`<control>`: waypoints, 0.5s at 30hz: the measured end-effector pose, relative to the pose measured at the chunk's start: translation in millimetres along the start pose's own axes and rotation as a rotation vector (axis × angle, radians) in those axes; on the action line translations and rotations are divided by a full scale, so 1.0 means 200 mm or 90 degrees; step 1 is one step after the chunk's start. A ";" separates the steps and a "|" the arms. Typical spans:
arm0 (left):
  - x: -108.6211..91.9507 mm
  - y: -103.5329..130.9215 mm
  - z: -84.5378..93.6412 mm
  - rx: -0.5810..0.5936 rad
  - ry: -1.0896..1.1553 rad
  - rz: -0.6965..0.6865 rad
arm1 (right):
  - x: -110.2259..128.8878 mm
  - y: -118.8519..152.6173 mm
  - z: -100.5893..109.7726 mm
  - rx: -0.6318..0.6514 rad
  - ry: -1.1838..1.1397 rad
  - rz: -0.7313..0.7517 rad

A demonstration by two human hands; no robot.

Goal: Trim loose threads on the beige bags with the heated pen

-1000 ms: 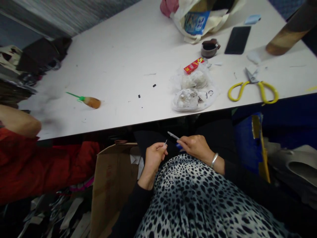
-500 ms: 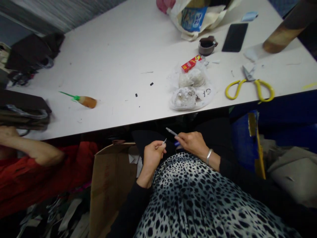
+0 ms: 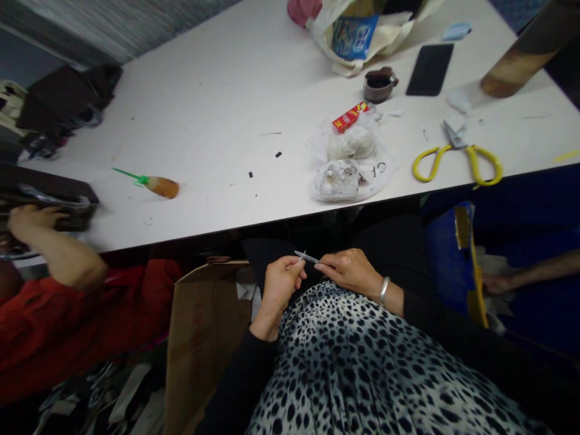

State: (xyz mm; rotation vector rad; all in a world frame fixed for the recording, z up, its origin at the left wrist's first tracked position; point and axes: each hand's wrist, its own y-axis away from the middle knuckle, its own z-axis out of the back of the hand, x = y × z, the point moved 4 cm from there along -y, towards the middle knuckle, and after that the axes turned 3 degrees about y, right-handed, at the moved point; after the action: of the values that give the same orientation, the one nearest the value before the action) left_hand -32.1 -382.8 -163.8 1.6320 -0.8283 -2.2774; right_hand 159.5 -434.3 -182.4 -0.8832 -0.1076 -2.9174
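Above my lap, below the table's front edge, both of my hands are close together. My left hand (image 3: 281, 284) pinches a small pale item (image 3: 302, 257), too small to name, between thumb and fingertips. Closed round a thin grey tool (image 3: 309, 258) is my right hand (image 3: 351, 269), with a silver bracelet at the wrist. The tool's tip points left and crosses the small item at my left fingertips. Whether the tip touches it I cannot tell.
On the white table (image 3: 217, 109) lie yellow-handled scissors (image 3: 457, 145), plastic bags of pale lumps (image 3: 342, 178), a phone (image 3: 430, 69) and an orange bottle (image 3: 162, 186). An open cardboard box (image 3: 194, 338) stands left of my lap. Other people's arms show at the left and right.
My right hand has moved slightly down and left, bringing the tool's tip to my left fingertips. A person's hand and forearm have appeared at the right; the person's hand at the left has shifted right.
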 end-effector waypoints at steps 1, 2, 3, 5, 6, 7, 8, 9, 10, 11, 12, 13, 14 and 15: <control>0.00 0.01 0.00 0.007 0.010 0.009 | -0.02 0.00 0.00 -0.012 0.018 -0.028; 0.00 0.01 0.00 0.010 0.019 0.018 | -0.04 0.00 0.01 -0.029 0.034 -0.065; 0.00 0.02 0.00 0.011 0.029 0.025 | -0.05 0.00 0.02 -0.045 0.040 -0.092; 0.00 0.02 0.00 0.013 0.046 0.041 | -0.05 0.00 0.02 -0.053 0.017 -0.069; 0.00 0.02 0.00 0.015 0.053 0.047 | -0.04 0.01 0.02 -0.043 -0.001 -0.022; 0.00 0.02 0.00 0.018 0.058 0.051 | -0.02 0.01 0.01 -0.030 -0.014 0.026; 0.00 0.02 0.00 0.023 0.062 0.054 | -0.01 0.01 0.00 -0.019 -0.016 0.055; -0.01 0.03 0.00 0.028 0.067 0.056 | -0.01 0.01 0.00 -0.014 -0.008 0.055; -0.01 0.03 0.00 0.032 0.071 0.058 | -0.02 0.01 0.00 -0.016 0.005 0.028; -0.01 0.03 0.00 0.035 0.076 0.058 | -0.04 0.00 0.00 -0.025 0.016 -0.009; -0.02 0.03 0.00 0.037 0.081 0.059 | -0.05 0.00 0.01 -0.036 0.018 -0.040; -0.02 0.04 -0.01 0.038 0.087 0.061 | -0.06 0.00 0.01 -0.045 0.011 -0.050; -0.02 0.04 -0.01 0.041 0.092 0.064 | -0.05 0.00 0.01 -0.048 -0.001 -0.032; -0.02 0.04 -0.01 0.046 0.096 0.067 | -0.04 0.00 0.01 -0.044 -0.013 0.007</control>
State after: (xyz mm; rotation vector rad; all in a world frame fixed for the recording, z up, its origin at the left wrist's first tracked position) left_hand -29.7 -387.2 -156.4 1.7233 -0.9449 -2.0476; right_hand 167.0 -433.4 -185.9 -0.9209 -0.0041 -2.9185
